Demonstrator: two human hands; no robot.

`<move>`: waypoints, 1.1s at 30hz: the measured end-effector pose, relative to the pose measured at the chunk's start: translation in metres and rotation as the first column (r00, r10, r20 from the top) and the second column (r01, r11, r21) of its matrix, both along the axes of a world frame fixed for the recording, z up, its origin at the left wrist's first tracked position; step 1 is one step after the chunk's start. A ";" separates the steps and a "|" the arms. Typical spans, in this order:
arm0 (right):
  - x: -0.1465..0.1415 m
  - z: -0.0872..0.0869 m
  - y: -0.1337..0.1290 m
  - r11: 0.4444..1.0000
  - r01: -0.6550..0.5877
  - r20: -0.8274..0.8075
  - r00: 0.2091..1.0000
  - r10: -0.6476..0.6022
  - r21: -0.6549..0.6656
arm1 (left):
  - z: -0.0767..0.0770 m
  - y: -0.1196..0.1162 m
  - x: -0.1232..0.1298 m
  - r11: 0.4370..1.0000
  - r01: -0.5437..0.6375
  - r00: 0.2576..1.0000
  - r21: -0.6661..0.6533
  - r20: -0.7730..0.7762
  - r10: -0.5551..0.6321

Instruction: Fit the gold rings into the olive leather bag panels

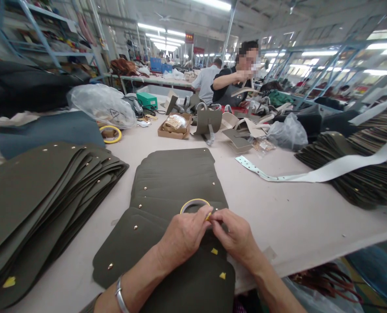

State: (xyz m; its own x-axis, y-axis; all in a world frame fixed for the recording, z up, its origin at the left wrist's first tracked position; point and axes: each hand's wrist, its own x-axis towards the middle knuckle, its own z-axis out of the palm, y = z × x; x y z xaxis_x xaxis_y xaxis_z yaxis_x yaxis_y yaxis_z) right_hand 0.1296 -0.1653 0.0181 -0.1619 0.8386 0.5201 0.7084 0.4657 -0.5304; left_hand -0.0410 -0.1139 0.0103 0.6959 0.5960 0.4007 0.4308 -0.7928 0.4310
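My left hand (188, 230) grips a yellow-edged tape roll (196, 202) above dark panels (177, 174) on a pale tabletop (261, 208) — its fingers together, as are those of my right hand (234, 232), apparently pinching the tape's end — small fingertip details unclear.

You have bare tabletop (271, 217) to the right; the left pile (50, 204) and the white strip (324, 174) stand in your way.
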 end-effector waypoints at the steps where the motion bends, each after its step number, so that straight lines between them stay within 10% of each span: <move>1: -0.001 -0.002 0.000 0.999 0.021 0.029 0.999 -0.022 0.030 | 0.001 0.000 0.000 1.000 0.009 1.000 -0.023 0.001 -0.009; 7: -0.004 -0.011 -0.002 0.987 0.129 0.038 0.990 -0.133 0.091 | 0.006 0.001 0.002 0.998 -0.016 0.997 -0.062 -0.071 0.012; 14: -0.012 -0.008 0.000 0.874 0.144 -0.413 0.838 -0.357 -0.464 | -0.002 0.001 0.012 0.989 -0.068 0.998 0.133 0.028 0.065; 22: 0.026 -0.020 0.017 0.742 0.204 -0.440 0.694 -0.570 -0.639 | -0.007 -0.003 0.012 0.979 -0.083 0.996 0.189 -0.015 0.087; 33: 0.023 -0.014 0.023 0.797 0.236 -0.123 0.925 -0.360 -0.556 | -0.015 -0.003 0.013 0.994 -0.077 0.945 0.084 -0.312 0.099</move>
